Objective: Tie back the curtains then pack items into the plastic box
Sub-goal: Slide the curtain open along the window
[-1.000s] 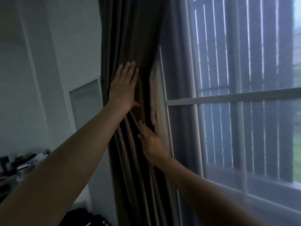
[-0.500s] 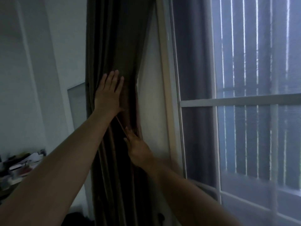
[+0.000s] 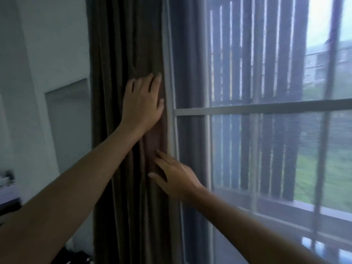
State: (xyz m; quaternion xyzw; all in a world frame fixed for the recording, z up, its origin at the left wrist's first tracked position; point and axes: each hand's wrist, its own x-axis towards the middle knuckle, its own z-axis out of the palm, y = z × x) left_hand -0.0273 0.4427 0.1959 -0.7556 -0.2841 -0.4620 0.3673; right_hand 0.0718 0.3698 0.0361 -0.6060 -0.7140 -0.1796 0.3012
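Observation:
A dark brown curtain hangs gathered in folds left of the window frame. My left hand lies flat on the curtain's right edge at chest height, fingers straight and pointing up. Lower down, my right hand touches the same edge with straight fingers pointing up and left. Neither hand holds anything. No tie-back and no plastic box are in view.
The window with a pale frame, vertical slats and a mesh screen fills the right side. A white wall with a recessed panel stands at the left. Cluttered items sit on a surface at the far left edge.
The view has swung, so more window shows now. Both hands have shifted along the curtain toward its right edge by the frame, still flat against the fabric.

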